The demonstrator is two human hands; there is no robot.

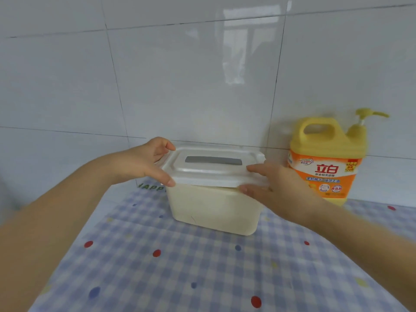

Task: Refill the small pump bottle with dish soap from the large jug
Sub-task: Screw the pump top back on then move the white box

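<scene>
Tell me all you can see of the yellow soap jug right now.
The yellow soap jug stands upright at the right, against the tiled wall, on the checked tablecloth. It looks like plastic, with a moulded handle, a yellow pump top, spout pointing right, and an orange label. The right hand hides its lower left; contact cannot be told.

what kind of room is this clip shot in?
Most likely a home kitchen counter. Cues: glossy white wall tiles, a yellow dish soap jug with a pump standing by the wall, and a lidded plastic container on a checked blue cloth.
</scene>
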